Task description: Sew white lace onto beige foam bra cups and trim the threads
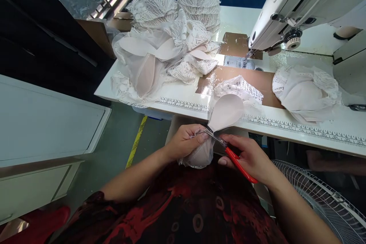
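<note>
My left hand (187, 143) pinches the edge of a white bra piece with moulded cups (227, 112), just in front of the table edge. One cup lies up over the table's ruler edge; the other hangs below my fingers near my lap. In my right hand (247, 156) is a pair of scissors (237, 164) with red handles. Its metal blades point left and reach the fabric between the two cups, close to my left fingertips. White lace (238, 87) lies on the table right behind the upper cup.
A sewing machine (286, 15) stands at the back right. Lace and cup pieces (151, 53) are heaped on the table's left, with stacked lace (198, 4) behind. Another cup bundle (307, 91) lies right. A wire fan guard (320, 198) is beside my right arm.
</note>
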A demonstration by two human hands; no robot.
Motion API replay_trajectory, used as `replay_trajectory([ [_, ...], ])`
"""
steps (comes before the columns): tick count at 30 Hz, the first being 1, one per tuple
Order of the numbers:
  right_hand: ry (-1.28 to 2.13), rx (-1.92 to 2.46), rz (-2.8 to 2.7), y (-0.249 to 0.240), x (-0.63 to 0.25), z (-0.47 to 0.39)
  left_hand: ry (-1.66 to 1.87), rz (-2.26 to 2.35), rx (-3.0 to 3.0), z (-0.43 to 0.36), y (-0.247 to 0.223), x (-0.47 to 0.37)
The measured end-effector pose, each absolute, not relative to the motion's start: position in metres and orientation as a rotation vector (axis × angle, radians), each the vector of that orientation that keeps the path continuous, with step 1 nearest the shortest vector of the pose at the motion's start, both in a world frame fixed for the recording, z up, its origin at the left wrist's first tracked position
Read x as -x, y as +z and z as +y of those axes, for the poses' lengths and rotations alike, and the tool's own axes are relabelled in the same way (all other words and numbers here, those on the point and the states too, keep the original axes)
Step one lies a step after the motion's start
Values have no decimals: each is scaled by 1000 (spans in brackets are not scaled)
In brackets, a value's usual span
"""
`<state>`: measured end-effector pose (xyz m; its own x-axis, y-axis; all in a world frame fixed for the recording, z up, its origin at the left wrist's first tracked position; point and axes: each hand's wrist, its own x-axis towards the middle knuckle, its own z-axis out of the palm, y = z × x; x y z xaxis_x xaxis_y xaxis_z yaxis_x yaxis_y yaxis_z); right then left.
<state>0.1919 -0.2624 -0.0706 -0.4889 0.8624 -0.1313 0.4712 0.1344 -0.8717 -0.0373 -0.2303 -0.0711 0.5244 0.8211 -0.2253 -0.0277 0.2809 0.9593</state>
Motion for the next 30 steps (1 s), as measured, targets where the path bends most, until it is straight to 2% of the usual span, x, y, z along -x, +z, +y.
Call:
replay_trajectory([
  [8, 1278, 1275, -2006, -73, -192, -263, 672, 869, -1174, -231, -69, 38],
  [16, 1014, 1327, -2115, -85, -193, -267, 649, 867, -1212, -231, -68, 37],
  [20, 1076, 1333, -2040, -90, -194, -270, 690, 871, -1272, -231, -67, 37],
  [23, 1121, 1320, -2020, -95, -199, -275, 809, 919, -1590, -229, -71, 45],
  [27, 1160, 1284, -1995, -104, -208, -286, 1065, 964, -2332, -216, -78, 58],
  [30, 1117, 1238, -1903, -109, -212, -294, 977, 853, -2598, -201, -79, 53],
])
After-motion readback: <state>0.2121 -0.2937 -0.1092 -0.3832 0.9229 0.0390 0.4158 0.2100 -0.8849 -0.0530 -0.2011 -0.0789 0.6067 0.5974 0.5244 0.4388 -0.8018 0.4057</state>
